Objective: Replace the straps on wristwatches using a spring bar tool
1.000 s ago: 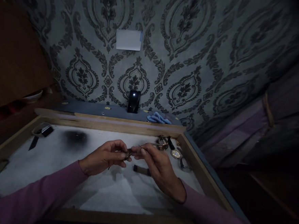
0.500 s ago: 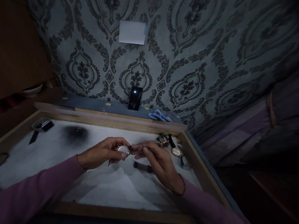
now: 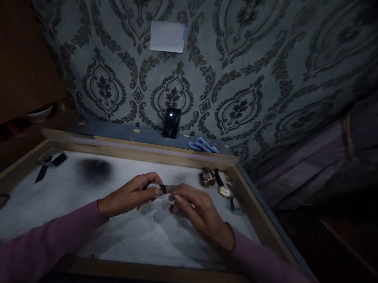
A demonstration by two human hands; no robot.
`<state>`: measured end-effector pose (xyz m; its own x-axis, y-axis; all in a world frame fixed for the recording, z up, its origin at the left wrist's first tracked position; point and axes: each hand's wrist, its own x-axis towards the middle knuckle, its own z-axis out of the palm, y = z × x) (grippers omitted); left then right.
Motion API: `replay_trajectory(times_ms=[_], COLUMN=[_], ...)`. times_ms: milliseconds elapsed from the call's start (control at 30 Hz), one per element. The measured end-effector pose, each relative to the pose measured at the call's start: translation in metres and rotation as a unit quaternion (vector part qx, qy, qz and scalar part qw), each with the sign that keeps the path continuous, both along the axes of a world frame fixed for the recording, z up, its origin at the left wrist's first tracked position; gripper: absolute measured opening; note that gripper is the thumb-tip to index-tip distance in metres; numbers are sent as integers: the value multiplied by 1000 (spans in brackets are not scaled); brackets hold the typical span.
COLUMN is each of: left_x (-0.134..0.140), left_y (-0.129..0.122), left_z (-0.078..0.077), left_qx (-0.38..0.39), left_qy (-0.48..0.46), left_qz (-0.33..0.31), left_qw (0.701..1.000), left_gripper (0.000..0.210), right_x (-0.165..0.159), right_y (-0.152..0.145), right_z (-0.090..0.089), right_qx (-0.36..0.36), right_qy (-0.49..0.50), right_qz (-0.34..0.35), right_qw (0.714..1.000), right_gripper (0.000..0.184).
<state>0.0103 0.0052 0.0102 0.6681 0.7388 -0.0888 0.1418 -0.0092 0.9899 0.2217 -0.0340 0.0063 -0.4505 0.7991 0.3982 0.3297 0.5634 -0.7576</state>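
My left hand grips a wristwatch by its round case, with the thumb across the pale dial. A dark strap runs from the case toward my right hand. The bent fingers of that hand are closed at the strap's far end; the exact pinch is partly hidden. Both hands are above the white lining of a shallow wooden tray. Below my right fingers a small dark end shows, its shape mostly covered by the hand.
Several watches, including a gold-cased watch, lie in the tray's right corner. Another watch lies at the far left. Beyond the wooden rim are a phone leaning on the patterned wall and a blue cloth.
My right fingers have curled and dropped slightly, covering most of the separate strap seen lying on the tray before. The watch in my left hand has tilted, and more strap shows between the hands.
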Motion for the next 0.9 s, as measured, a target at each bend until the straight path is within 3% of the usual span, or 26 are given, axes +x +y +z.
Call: replay_trajectory(times_ms=[300,600,900], left_x=[0,0,0], left_y=[-2,-2,0], left_z=[4,3,-1], left_qx=[43,1,-30], left_qy=[2,-23,-35], left_qz=[-29,-50,-28], left_qw=[999,999,999], left_gripper=[23,25,25], right_x=[-1,0,2], right_y=[0,2,3], right_z=[0,-4,-5], right_qx=[10,20,11], right_qy=[-76,-88,-83], right_qz=[37,15,20], right_qw=[996,996,996], right_gripper=[30,33,26])
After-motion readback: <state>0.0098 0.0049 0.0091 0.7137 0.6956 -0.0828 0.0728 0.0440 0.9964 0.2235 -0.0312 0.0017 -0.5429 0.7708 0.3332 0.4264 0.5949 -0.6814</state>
